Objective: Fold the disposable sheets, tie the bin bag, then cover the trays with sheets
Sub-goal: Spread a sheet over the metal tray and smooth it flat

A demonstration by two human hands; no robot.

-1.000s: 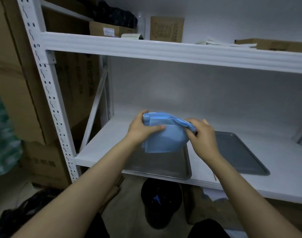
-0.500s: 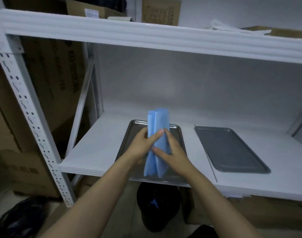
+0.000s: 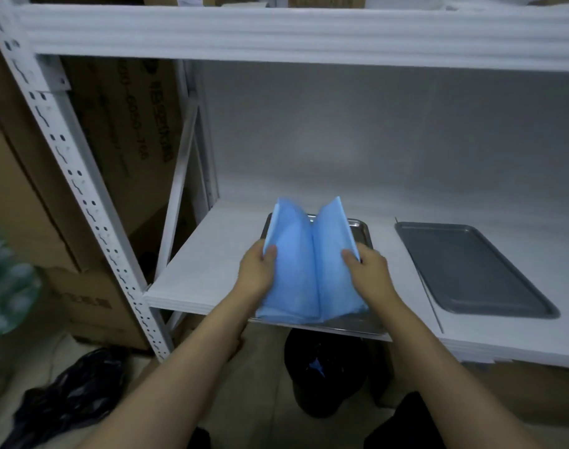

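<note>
A folded blue disposable sheet [image 3: 310, 264] is spread open like a book above the shiny left tray [image 3: 362, 228] on the white shelf [image 3: 211, 254]. My left hand [image 3: 257, 273] grips the sheet's left flap, thumb on top. My right hand [image 3: 369, 272] grips the right flap the same way. The sheet hides most of the left tray. A second, darker tray [image 3: 471, 270] lies bare to the right on the same shelf. A black bin with a bag [image 3: 325, 371] stands on the floor under the shelf edge.
The upper shelf beam [image 3: 292, 34] runs across the top. A white perforated upright [image 3: 75, 189] stands at the left, with cardboard boxes [image 3: 121, 124] behind it. A black bag [image 3: 69, 393] lies on the floor at lower left.
The sheet was bunched between both hands, then held upright as a narrow strip. Now the hands have moved apart and the sheet has opened into two flaps over the left tray.
</note>
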